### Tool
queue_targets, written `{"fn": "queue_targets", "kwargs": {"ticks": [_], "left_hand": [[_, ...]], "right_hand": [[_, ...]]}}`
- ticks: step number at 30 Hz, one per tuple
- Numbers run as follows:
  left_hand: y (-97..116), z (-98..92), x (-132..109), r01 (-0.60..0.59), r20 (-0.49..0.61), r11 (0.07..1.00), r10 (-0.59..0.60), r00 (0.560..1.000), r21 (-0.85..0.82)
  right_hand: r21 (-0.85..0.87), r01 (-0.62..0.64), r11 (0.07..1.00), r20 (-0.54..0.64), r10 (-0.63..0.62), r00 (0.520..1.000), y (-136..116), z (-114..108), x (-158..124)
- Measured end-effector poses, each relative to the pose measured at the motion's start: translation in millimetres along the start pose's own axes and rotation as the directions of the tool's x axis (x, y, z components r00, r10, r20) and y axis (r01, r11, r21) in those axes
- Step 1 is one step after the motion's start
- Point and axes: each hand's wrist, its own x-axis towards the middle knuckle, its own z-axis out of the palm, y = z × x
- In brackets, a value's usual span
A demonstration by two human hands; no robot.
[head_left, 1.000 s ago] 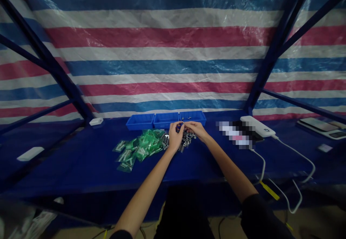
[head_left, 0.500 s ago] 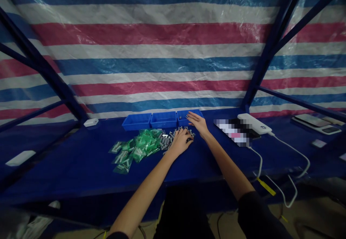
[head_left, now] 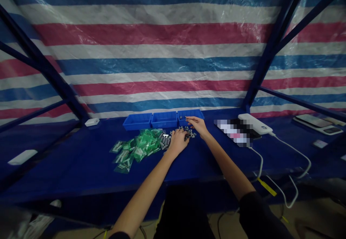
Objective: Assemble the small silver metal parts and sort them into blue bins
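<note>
My left hand (head_left: 178,141) rests on a pile of small metal parts (head_left: 165,140), its fingers curled over them around something dark and too small to name. Just right of it, my right hand (head_left: 197,124) hovers at the front of the right blue bin (head_left: 199,113), fingertips pinched together over the bin's edge; what they hold, if anything, is too small to tell. A few small parts lie inside that bin. Left of the metal pile lie green plastic bags (head_left: 146,143) with pale parts in them.
Two more blue bins, the left one (head_left: 137,121) and the middle one (head_left: 164,119), stand in the same row. A phone (head_left: 225,128) with a blurred screen and a white power bank (head_left: 254,123) with cables lie at right. Blue frame bars (head_left: 261,67) rise on both sides.
My left hand has shifted slightly left over the metal pile, showing more parts at its right. My right hand's spread fingers have come together near the right bin.
</note>
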Motion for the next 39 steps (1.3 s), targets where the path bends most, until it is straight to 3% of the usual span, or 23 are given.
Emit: {"fn": "queue_targets", "kwargs": {"ticks": [7,12,16,20,25,33,39], "left_hand": [[0.0,-2.1,3.0,0.072,0.021,0.997,-0.072,0.997,-0.003],[-0.8,-6.6,4.9,0.131,-0.162,0.980,-0.156,0.974,-0.152],[-6.5,-8.8,8.7,0.135,-0.322,0.911,-0.272,0.907,-0.389],[-9.7,-8.7,11.1,0.085,-0.380,0.838,-0.332,0.863,-0.539],[-8.9,-7.8,10.5,0.034,-0.431,0.852,-0.299,0.851,-0.523],[-8.4,-9.7,10.2,-0.007,-0.461,0.834,-0.298,0.836,-0.551],[-7.9,-8.6,10.8,0.010,-0.451,0.824,-0.320,0.834,-0.567]], "right_hand": [[-0.047,-0.007,0.999,0.037,0.009,0.999,3.3,0.8,1.3],[-0.045,-0.008,0.999,0.095,0.012,0.995,4.2,2.1,1.0],[-0.008,-0.035,0.999,0.167,0.036,0.985,7.5,5.0,0.6],[0.053,-0.054,0.997,0.236,0.040,0.971,10.4,7.3,-1.0],[0.187,-0.125,0.974,0.245,0.076,0.967,7.8,8.2,-3.9],[0.273,-0.271,0.923,0.415,0.141,0.899,7.2,8.9,-4.3],[0.287,-0.236,0.928,0.350,0.128,0.928,8.9,10.4,-1.6]]}}
